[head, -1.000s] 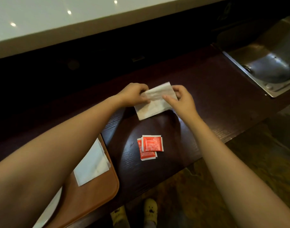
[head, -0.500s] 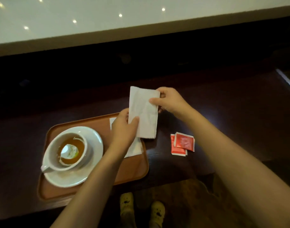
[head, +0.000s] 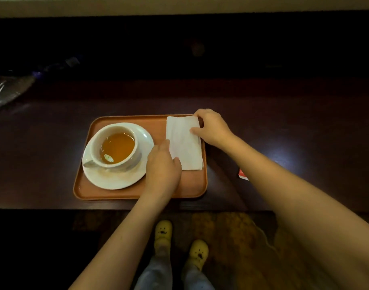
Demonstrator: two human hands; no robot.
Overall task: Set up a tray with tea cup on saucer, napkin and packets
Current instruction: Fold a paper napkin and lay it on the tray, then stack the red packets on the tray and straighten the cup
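An orange tray lies on the dark wooden counter. On its left half a white cup of tea stands on a white saucer. A folded white napkin lies flat on the tray's right half. My left hand pinches the napkin's near left edge. My right hand holds its far right corner. One red packet peeks out from behind my right forearm on the counter, right of the tray; the rest of it is hidden.
A crumpled dark plastic wrapper lies at the counter's far left. The counter's front edge runs just below the tray. My feet in yellow shoes stand on the floor below.
Both hands carried the napkin from above the counter leftward and lowered it flat onto the tray's right half. The view swung left, so the packets now sit mostly behind my right arm.
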